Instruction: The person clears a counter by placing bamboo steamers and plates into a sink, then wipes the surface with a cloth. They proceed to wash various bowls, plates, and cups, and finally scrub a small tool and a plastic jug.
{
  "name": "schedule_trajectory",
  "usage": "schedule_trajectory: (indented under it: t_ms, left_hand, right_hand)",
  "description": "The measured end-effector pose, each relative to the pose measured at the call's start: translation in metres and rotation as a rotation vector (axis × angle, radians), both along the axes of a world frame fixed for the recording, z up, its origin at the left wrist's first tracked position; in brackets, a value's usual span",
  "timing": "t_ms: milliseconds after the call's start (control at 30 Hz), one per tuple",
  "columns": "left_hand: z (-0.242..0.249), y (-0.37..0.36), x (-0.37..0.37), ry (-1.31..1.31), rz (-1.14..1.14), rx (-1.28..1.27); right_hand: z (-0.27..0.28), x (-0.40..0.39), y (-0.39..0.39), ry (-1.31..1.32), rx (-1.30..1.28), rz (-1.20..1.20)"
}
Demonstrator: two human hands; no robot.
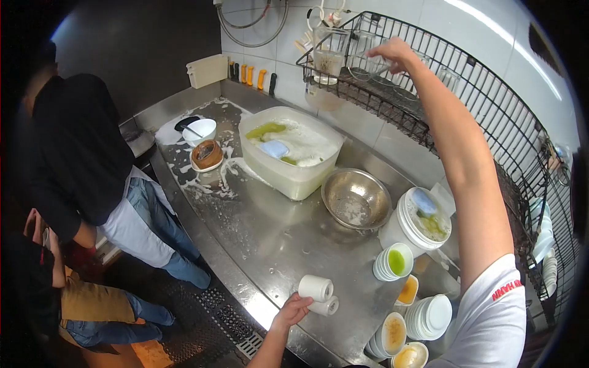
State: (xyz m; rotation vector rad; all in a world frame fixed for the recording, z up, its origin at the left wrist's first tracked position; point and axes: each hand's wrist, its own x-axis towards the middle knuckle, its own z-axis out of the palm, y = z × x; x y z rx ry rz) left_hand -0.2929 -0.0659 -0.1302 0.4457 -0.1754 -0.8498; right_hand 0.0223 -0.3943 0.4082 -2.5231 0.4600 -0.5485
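My left hand [293, 310], at the front edge of the steel counter, is closed around two white cups, an upper cup [316, 287] and a lower cup [325, 305], both lying sideways. My right hand [396, 54] reaches up into the black wire rack [485, 92] on the wall. Its fingers curl down over a clear glass [368, 69], partly hidden by the hand. Beside it in the rack is a clear glass container [329, 58] with thin items in it.
A tub [291, 175] of foamy water with a blue sponge stands on the counter [264, 245]. Near it are a metal bowl [356, 199] and a white bucket [405, 230]. Stacked dishes [429, 316] stand at lower right. Two people [80, 135] work at left; knives [261, 80] hang on the wall.
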Motion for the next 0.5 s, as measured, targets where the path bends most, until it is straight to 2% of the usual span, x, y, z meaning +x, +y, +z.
schedule_trajectory:
  t_ms: [33,133,267,400,500]
  left_hand:
    - [-0.003,-0.001,-0.002,0.021,0.014,0.038]
    - [0.005,0.000,-0.006,-0.009,0.017,0.064]
    - [0.000,0.005,-0.008,0.016,0.026,0.089]
    - [0.008,0.004,-0.005,0.006,0.034,0.151]
    - [0.006,0.005,-0.002,-0.050,-0.011,0.259]
  right_hand:
    - [0.001,0.008,0.004,-0.021,-0.059,0.021]
    - [-0.011,0.035,0.024,-0.278,-0.351,-0.199]
    - [-0.019,0.055,0.037,-0.379,-0.605,-0.205]
    - [-0.025,0.085,0.021,-0.335,-0.724,-0.104]
    - [-0.035,0.135,-0.027,-0.445,-0.719,0.167]
